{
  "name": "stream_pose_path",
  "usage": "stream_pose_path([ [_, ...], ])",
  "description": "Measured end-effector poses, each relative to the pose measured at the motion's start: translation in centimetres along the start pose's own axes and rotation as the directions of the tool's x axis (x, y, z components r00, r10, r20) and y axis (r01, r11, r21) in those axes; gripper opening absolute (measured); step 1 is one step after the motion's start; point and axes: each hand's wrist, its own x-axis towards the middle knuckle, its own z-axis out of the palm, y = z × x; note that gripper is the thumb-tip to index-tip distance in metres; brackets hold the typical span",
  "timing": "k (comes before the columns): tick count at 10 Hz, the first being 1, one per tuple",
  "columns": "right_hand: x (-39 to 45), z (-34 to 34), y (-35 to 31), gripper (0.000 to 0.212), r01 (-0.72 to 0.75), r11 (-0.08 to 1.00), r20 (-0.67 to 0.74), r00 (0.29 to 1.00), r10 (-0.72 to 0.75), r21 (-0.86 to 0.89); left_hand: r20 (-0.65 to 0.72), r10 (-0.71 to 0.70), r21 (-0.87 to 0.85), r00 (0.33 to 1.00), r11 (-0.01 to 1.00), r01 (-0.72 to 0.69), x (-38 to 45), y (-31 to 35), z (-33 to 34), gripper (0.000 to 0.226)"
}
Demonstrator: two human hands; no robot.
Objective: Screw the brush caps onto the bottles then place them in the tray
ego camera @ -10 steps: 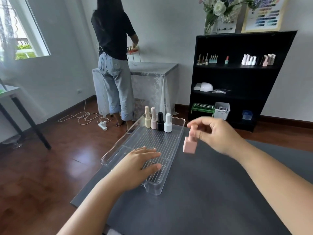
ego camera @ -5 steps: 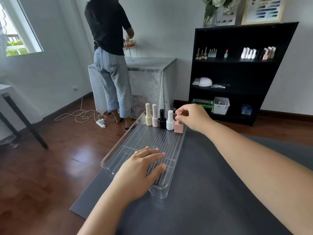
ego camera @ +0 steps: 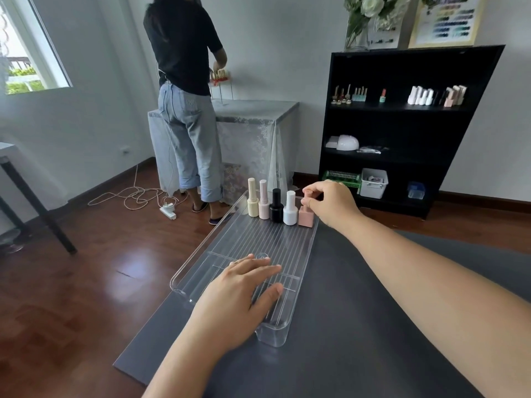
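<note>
A clear plastic tray [ego camera: 309, 248] lies on the dark grey table. Along its far end stand a cream bottle [ego camera: 253, 203], a pale pink bottle [ego camera: 263, 204], a black bottle [ego camera: 276, 206] and a white bottle [ego camera: 290, 209], all capped. At the right end of that row stands a pink square bottle [ego camera: 305, 217], and my right hand [ego camera: 330, 203] pinches its cap from above. My left hand [ego camera: 244, 291] rests flat with fingers spread on the tray's near part.
The grey table [ego camera: 359, 326] ends at the left just beside the tray, above wooden floor. A person [ego camera: 186, 96] stands at a draped table ahead. A black shelf unit [ego camera: 402, 124] holds more bottles at the right. A cable and power strip [ego camera: 169, 211] lie on the floor.
My right hand carried the pink square bottle from mid-air over the table to the tray's far end and set it down beside the white bottle. My left hand stayed on the tray.
</note>
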Motion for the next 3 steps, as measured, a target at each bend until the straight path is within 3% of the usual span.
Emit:
stream_pose_path([
  [3,-0.2,0.36,-0.07,0.028,-0.011,0.998,-0.057,0.998,0.014,0.064,-0.013,-0.005,0.001,1.0,1.0,0.005,0.01,0.38,-0.24,0.041],
])
